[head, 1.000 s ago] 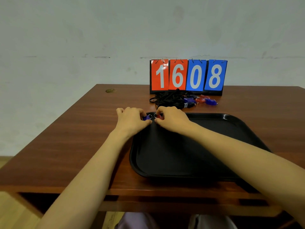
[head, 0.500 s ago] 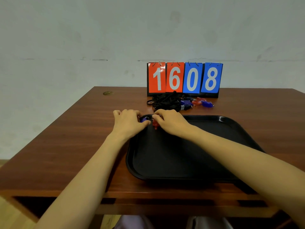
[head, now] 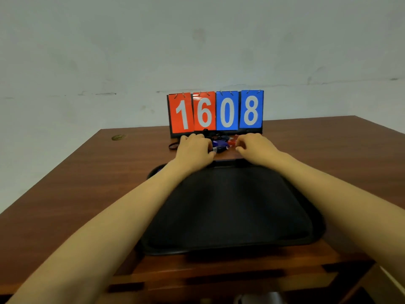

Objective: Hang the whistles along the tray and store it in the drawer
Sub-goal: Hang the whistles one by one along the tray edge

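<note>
L hand point(head: 194, 149) & R hand point(head: 255, 148), fingers curled, in whistles point(head: 220, 144) near table's point(head: 87, 183) far edge, past tray point(head: 230, 207) (blurry: can't tell if gripping).

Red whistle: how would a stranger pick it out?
Find the scoreboard reading 1608 on the table. In front of it, a tangle of whistles lies between the left hand and the right hand. The red whistle is nearest the right hand; its neighbours are blue.
</note>
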Motion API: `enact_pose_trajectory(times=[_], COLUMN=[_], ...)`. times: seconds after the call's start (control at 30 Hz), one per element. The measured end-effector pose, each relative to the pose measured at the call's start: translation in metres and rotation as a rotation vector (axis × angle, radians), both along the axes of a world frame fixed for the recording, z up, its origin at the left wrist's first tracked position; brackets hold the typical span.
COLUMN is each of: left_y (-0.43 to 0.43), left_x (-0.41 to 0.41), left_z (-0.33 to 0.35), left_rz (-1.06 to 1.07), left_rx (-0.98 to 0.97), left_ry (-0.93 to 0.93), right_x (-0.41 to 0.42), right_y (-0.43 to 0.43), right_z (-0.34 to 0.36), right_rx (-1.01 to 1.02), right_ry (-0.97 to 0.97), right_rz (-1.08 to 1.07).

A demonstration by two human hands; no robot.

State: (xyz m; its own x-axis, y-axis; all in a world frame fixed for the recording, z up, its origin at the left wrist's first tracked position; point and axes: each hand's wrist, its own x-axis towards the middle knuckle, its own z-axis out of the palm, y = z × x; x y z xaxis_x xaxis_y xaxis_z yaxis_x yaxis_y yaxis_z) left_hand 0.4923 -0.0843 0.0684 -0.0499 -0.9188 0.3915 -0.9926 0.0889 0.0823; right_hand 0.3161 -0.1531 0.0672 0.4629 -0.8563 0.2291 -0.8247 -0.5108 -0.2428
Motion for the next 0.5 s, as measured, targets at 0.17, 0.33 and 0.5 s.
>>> enact_pose_trajectory(times=[0.17, 0.33, 0.5], left_y=[-0.054, -0.088, -0.096], left_x=[-0.034, -0.038, -0.041], left_z=[-0.003, -0.013, -0.019], left_rz=[0.004, 0.061, 0.013], left_rx=[0.186, 0.214, 0.219], left_ry=[-0.051, -0.086, -0.089], right_x=[-0.019, -0.015, -0.003], right_y=[-0.042, -0.074, -0.09], right_z=[-0.008, -0.019, -0.028], right_rx=[0.069, 0.08, 0.047], right_ry=[0.024, 0.054, 0.095], right_rz=[-0.058, -0.036, 0.076])
